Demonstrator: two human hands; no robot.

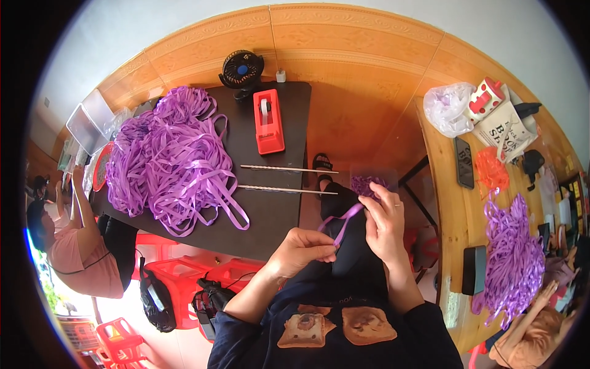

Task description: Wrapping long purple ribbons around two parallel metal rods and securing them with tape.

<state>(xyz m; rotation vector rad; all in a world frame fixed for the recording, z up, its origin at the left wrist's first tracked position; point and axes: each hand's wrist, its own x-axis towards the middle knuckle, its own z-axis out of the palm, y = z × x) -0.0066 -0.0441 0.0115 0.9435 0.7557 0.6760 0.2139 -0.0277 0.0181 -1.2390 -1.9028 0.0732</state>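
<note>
In the head view, the person sits between two tables and works over the lap. The left hand has its fingers closed together and pinches the lower end of a purple ribbon strip. The strip goes up and to the right to the right hand, whose fingers are bent and grasp a small purple ribbon bundle from below. The bundle seems to lie in or behind a thin clear bag, but this is hard to see. Both hands are close together, above the person's dark trousers.

On the dark table to the left lies a big heap of purple ribbons. Beside the heap stand a red tape dispenser and a small black fan, and two thin rods lie near the table edge. On the wooden table to the right there is another pile of purple ribbons, a black phone and a clear plastic bag. Another person sits at the far left.
</note>
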